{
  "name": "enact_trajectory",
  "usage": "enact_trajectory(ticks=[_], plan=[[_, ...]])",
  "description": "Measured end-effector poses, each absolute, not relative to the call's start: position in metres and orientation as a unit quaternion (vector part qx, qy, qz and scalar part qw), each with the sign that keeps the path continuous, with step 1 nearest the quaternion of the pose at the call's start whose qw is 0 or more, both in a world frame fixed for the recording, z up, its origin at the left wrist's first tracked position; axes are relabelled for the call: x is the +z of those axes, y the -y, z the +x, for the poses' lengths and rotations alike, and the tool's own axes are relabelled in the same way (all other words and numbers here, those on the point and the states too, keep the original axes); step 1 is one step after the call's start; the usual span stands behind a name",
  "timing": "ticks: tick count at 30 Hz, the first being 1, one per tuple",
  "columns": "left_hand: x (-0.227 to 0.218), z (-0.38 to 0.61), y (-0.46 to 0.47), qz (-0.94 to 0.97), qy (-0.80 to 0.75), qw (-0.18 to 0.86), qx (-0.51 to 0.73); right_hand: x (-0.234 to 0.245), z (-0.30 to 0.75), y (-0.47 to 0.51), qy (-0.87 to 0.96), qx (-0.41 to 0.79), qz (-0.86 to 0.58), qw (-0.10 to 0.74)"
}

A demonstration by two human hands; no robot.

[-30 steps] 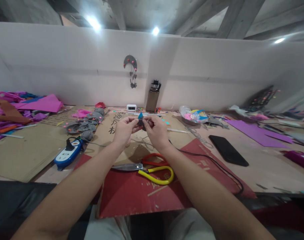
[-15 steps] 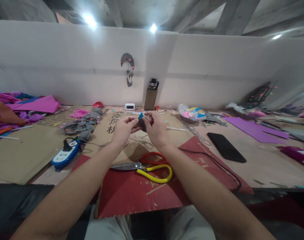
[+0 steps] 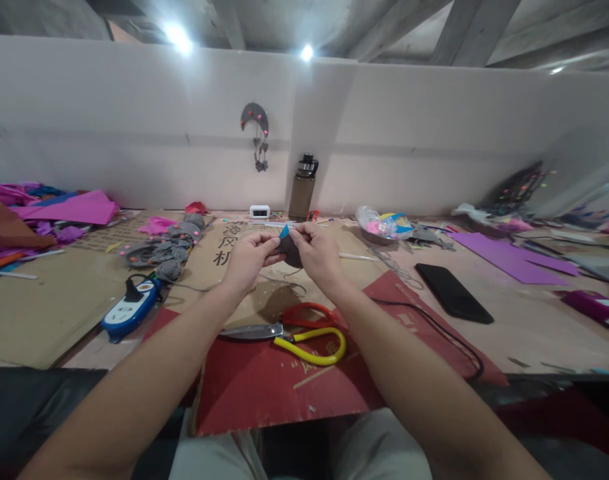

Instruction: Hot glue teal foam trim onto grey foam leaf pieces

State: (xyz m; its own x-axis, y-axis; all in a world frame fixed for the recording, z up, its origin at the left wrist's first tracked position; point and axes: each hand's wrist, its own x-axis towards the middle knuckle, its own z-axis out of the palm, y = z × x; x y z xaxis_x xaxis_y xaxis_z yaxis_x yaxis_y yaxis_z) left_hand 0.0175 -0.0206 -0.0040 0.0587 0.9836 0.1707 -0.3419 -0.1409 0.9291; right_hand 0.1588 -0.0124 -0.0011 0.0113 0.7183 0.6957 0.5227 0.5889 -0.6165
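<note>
Both my hands meet above the cardboard, raised over the middle of the table. Between them is a dark grey felt-like piece, with a small blue pointed scrap sticking up from its top. My left hand pinches the piece at its left edge with thumb and finger. On the other side my right hand grips it, fingers bent over the top. Grey yarn lies loosely below. Scissors with one red and one yellow handle rest on the red cardboard nearer to me.
To the left are a blue and white power strip, a grey yarn ball and grey felt pieces. On the right lie a black phone and purple sheets. A bottle stands by the wall.
The grey piece shows more between my hands, as my right hand has shifted slightly to the right. Both hands keep hold of it.
</note>
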Motion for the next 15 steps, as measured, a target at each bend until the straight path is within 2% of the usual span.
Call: enact_trajectory(ticks=[6, 15], plan=[[-0.0046, 0.0174, 0.02, 0.465, -0.348, 0.557, 0.594, 0.0047, 0.1596, 0.0148, 0.69, 0.13, -0.45, 0.551], [-0.0043, 0.0183, 0.0196, 0.467, -0.365, 0.547, 0.592, 0.0087, 0.1632, 0.0111, 0.646, 0.315, -0.443, 0.536]])
